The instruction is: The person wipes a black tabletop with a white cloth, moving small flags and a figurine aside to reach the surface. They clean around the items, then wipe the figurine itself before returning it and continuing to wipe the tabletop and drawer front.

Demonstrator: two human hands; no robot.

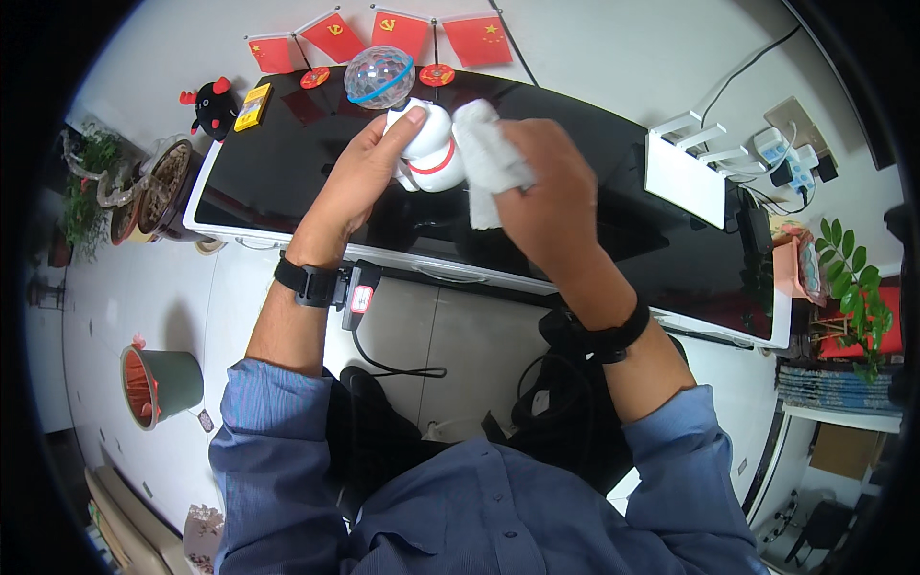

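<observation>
Above the dark glossy top of the cabinet [302, 194], my left hand [370, 162] grips a rounded white figurine [435, 154] with a red band, its thumb on the figurine's upper part. A clear faceted ball [379, 77] with a blue ring is beside the figurine's dark top end. My right hand [550, 180] is closed on a white cloth [489, 147], just right of the figurine. Whether the cloth touches the figurine is hard to tell. The fingertips of my right hand are partly hidden by the cloth.
Small red flags [399, 32] on stands line the back edge, with a yellow box [253, 106] and a black plush toy [214, 109] at the left. A white router [685, 178] lies at the right near a power strip [787, 159]. A green bin [172, 381] stands on the floor.
</observation>
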